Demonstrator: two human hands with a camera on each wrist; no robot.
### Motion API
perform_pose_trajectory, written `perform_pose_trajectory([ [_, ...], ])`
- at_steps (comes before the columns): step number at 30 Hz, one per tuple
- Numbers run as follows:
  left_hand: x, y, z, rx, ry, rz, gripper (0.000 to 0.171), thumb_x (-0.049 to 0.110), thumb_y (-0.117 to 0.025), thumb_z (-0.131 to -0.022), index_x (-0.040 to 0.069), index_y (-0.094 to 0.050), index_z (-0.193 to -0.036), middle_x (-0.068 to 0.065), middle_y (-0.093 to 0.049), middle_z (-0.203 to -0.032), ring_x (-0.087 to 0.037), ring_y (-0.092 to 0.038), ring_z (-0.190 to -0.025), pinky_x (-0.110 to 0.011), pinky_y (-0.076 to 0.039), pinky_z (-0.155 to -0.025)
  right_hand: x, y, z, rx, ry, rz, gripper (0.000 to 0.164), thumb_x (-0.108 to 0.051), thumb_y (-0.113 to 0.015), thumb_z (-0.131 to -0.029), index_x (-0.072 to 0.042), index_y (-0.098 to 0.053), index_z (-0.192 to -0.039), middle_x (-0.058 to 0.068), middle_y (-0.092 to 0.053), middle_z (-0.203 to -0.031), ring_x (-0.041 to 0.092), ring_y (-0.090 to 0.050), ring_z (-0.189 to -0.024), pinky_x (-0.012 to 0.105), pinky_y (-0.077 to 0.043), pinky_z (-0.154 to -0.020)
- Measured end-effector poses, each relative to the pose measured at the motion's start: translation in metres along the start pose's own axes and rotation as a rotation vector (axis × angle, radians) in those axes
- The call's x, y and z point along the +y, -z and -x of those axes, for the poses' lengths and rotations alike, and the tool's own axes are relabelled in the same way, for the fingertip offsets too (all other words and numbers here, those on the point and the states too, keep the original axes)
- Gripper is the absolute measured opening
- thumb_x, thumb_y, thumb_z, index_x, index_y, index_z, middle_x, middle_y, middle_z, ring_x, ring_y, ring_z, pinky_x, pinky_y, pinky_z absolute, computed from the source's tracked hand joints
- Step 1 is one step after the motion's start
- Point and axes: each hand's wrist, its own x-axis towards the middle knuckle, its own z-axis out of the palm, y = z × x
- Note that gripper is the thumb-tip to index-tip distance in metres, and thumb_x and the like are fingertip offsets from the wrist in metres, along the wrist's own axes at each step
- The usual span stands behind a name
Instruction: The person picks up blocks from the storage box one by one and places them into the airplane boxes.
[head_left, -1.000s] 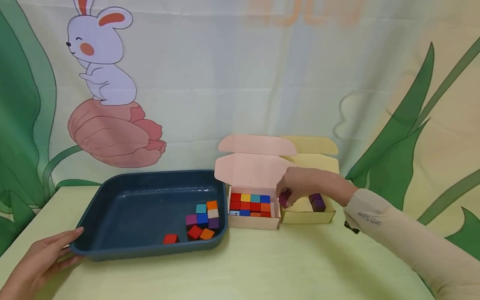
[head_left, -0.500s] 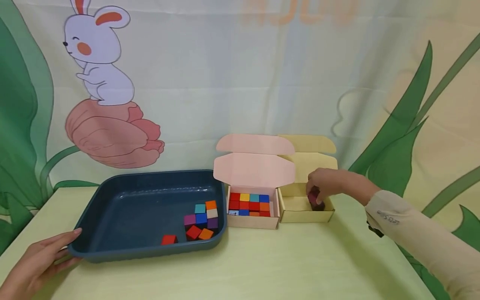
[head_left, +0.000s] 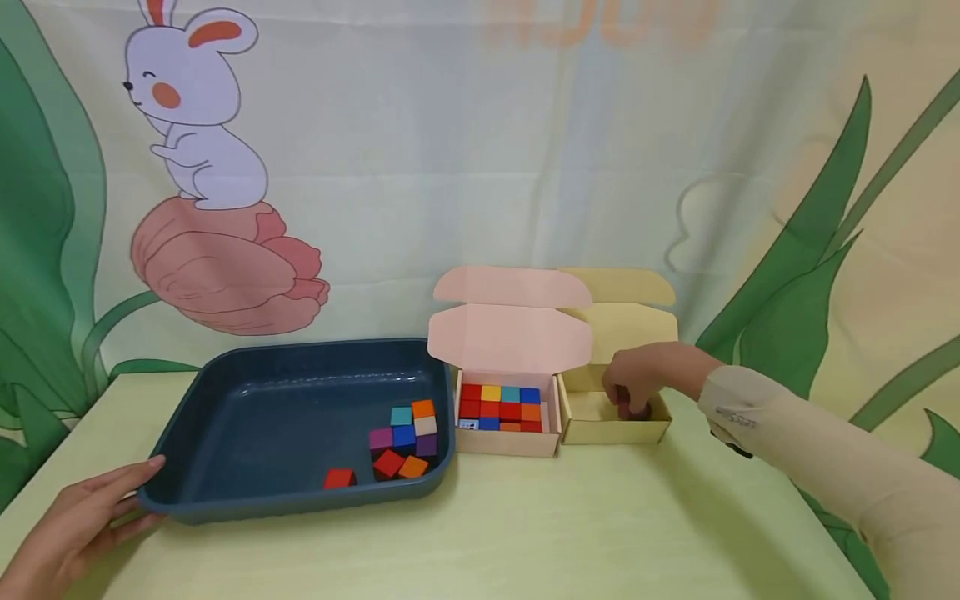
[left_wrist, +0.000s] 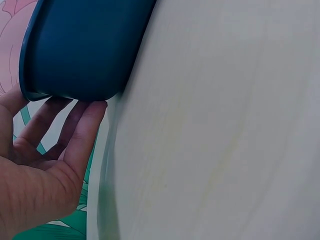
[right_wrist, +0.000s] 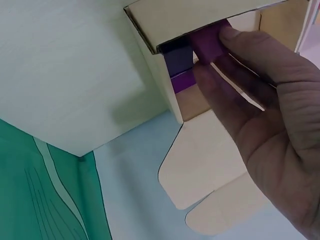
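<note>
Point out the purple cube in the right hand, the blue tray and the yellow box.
Purple cube [right_wrist: 207,44]: right wrist view, on its exposed side.
Blue tray [head_left: 277,437]: head view, on its bare floor.
Yellow box [head_left: 615,432]: head view, on its front wall.

a table [head_left: 585,525] before a rabbit-printed cloth [head_left: 375,167] suggests a staged indoor set.

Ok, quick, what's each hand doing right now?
Left hand: holding the blue tray by its edge.
Right hand: closed, pinching a purple block at the yellow box.
</note>
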Motion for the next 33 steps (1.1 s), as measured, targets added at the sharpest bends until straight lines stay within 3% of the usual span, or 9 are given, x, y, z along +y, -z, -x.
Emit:
perform_pose_trajectory([
  [4, 0.000, 0.000, 0.001, -0.004, -0.002, 0.004, 0.101, 0.054, -0.059, -0.100, -0.010, -0.006, -0.158, -0.030, 0.007, -0.163, 0.006, -0.061, -0.079, -0.033, -0.063, -0.089, -0.003, 0.001, -0.002, -0.052, -0.006, 0.044, 0.012, -0.001, -0.075, -0.085, -0.012, -0.072, -0.090, -0.007, -0.063, -0.081, 0.008, -0.052, -0.072, 0.021, -0.047, -0.061],
  [8, 0.000, -0.001, 0.002, -0.003, -0.006, 0.019, 0.100, 0.053, -0.060, -0.100, -0.011, -0.008, -0.157, -0.030, 0.006, -0.163, 0.005, -0.063, -0.080, -0.034, -0.063, -0.088, -0.001, -0.002, -0.002, -0.048, 0.011, 0.101, 0.006, -0.006, -0.077, -0.087, -0.011, -0.074, -0.086, -0.008, -0.062, -0.077, 0.007, -0.050, -0.068, 0.020, -0.047, -0.060],
  [12, 0.000, -0.001, 0.003, 0.000, -0.007, 0.024, 0.100, 0.052, -0.060, -0.100, -0.012, -0.007, -0.157, -0.031, 0.007, -0.163, 0.005, -0.063, -0.079, -0.033, -0.063, -0.087, 0.001, -0.005, -0.001, -0.036, 0.007, 0.073, 0.007, -0.003, -0.076, -0.088, -0.009, -0.073, -0.087, -0.006, -0.061, -0.077, 0.008, -0.050, -0.069, 0.021, -0.046, -0.060],
  [18, 0.002, -0.002, 0.003, -0.004, -0.007, 0.025, 0.099, 0.051, -0.059, -0.101, -0.011, -0.007, -0.157, -0.030, 0.008, -0.163, 0.005, -0.063, -0.078, -0.033, -0.064, -0.087, 0.002, -0.012, 0.002, -0.030, 0.036, 0.060, 0.014, 0.005, -0.071, -0.087, -0.009, -0.072, -0.086, -0.006, -0.059, -0.077, 0.008, -0.047, -0.069, 0.020, -0.042, -0.059],
  [27, -0.002, 0.000, -0.003, 0.009, -0.007, 0.033, 0.101, 0.052, -0.062, -0.099, -0.008, -0.007, -0.158, -0.030, 0.007, -0.163, 0.006, -0.063, -0.078, -0.034, -0.063, -0.088, 0.004, -0.011, 0.014, -0.099, 0.104, 0.079, 0.028, 0.013, -0.061, -0.080, -0.014, -0.060, -0.071, -0.009, -0.043, -0.068, 0.007, -0.034, -0.063, 0.022, -0.028, -0.053],
  [33, -0.003, 0.001, -0.003, 0.013, 0.008, 0.010, 0.103, 0.056, -0.061, -0.098, -0.005, -0.004, -0.159, -0.030, 0.007, -0.163, 0.007, -0.061, -0.076, -0.034, -0.063, -0.089, 0.002, -0.011, 0.019, -0.080, 0.153, 0.108, 0.019, -0.009, -0.081, -0.086, -0.011, -0.065, -0.075, -0.007, -0.049, -0.073, 0.006, -0.040, -0.065, 0.021, -0.036, -0.057],
])
